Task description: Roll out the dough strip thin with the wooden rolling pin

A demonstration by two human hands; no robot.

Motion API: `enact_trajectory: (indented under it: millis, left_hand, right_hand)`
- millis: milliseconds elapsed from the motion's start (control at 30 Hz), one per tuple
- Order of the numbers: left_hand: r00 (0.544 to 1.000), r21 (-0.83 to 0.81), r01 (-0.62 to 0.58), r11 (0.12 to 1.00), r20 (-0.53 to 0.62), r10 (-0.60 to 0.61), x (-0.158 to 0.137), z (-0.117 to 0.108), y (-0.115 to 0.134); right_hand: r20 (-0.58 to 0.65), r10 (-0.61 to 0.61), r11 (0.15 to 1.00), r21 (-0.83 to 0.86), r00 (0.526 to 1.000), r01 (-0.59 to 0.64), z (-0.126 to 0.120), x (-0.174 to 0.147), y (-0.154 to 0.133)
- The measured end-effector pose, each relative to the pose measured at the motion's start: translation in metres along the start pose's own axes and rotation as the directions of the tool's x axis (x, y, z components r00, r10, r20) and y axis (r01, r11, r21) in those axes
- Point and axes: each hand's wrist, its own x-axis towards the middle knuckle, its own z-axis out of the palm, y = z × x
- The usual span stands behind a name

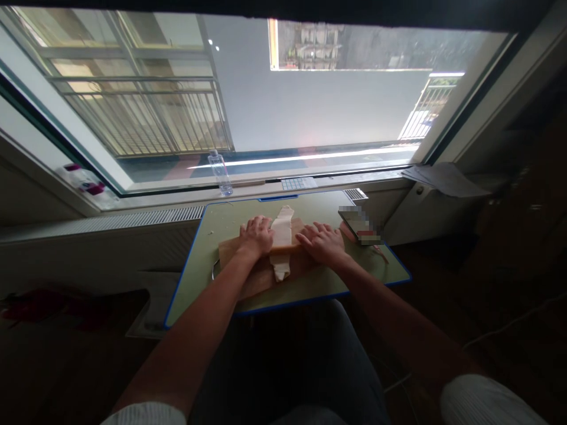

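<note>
A long strip of pale dough (282,227) runs front to back over a wooden cutting board (257,286). Across the strip lies a wooden rolling pin (283,250), its middle showing between my hands. My left hand (257,234) is closed over the pin's left part, beside the dough. Over its right part my right hand (322,242) is also closed, fingers bent forward. Both ends of the pin are hidden under my hands. The dough's near end is ragged and sticks out in front of the pin.
The board lies on a small green table with a blue edge (195,254). A phone-like device (359,225) stands at the table's right. A clear plastic bottle (220,172) and a white keyboard-like thing (297,183) are on the windowsill. Papers (445,178) lie farther right.
</note>
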Motion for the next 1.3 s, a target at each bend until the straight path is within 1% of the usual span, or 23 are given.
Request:
enact_trajectory:
  millis: [67,200,267,367,467,533,767,1000,1167,1300]
  left_hand:
    - [0.999,-0.002,0.016,1.000,-0.043,-0.017,0.007,-0.001,0.001]
    - [0.991,0.009,0.040,0.999,-0.128,-0.038,0.026,-0.004,0.003]
    - [0.989,0.025,0.045,0.999,-0.139,-0.041,0.036,-0.004,0.003]
    - [0.987,0.044,0.053,0.998,-0.151,-0.046,0.048,-0.003,0.002]
    - [0.987,0.043,0.043,0.998,-0.155,-0.036,0.052,-0.003,0.002]
    - [0.989,0.038,0.033,0.999,-0.148,-0.028,0.050,-0.003,0.002]
    - [0.994,0.024,0.038,0.999,-0.099,-0.035,0.026,-0.003,0.004]
    - [0.998,0.020,0.051,0.999,-0.048,-0.050,-0.014,-0.007,0.007]
    - [0.994,0.044,0.026,0.999,-0.109,-0.022,-0.046,0.003,0.006]
    - [0.987,0.087,0.000,0.996,-0.159,0.014,-0.062,0.010,0.003]
  right_hand:
    - [0.043,0.015,1.000,0.015,0.999,-0.015,0.000,0.010,0.001]
    - [0.094,-0.012,0.999,0.032,0.995,0.009,0.002,0.034,0.005]
    - [0.109,-0.004,0.998,0.057,0.994,-0.002,0.003,0.045,0.006]
    - [0.132,0.044,0.993,0.104,0.990,-0.058,0.003,0.059,0.006]
    - [0.140,0.074,0.988,0.128,0.987,-0.092,0.003,0.064,0.005]
    - [0.121,0.076,0.987,0.130,0.990,-0.092,0.003,0.062,0.005]
    - [0.034,0.055,0.994,0.092,0.998,-0.058,0.006,0.037,0.004]
    - [-0.098,0.039,0.999,0.026,0.994,-0.037,0.005,-0.003,-0.004]
    - [-0.182,0.068,0.997,0.061,0.981,-0.057,0.005,-0.026,-0.010]
    - [-0.234,0.053,0.993,0.119,0.971,-0.025,0.006,-0.032,-0.011]
